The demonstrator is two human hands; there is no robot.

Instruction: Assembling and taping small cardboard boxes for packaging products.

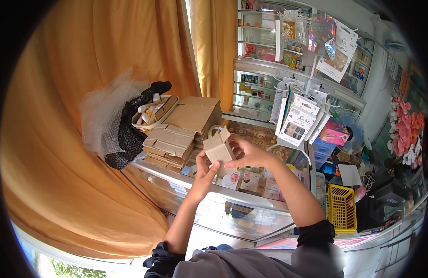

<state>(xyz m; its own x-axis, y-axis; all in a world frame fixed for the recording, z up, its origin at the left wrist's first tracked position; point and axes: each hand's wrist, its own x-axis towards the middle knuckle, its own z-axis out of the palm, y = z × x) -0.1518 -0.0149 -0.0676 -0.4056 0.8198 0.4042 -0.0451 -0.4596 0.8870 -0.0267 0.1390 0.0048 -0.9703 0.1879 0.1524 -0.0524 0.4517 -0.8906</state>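
A small corrugated cardboard box (218,147) is gripped by both the left hand (205,170) and right hand (249,154); flat cardboard stacks (170,146) lie at nine o'clock.

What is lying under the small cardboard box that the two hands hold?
Under the small cardboard box, held by the left hand and right hand, is the glass counter, with packets visible through the glass. The hands cover the spot right under the box.
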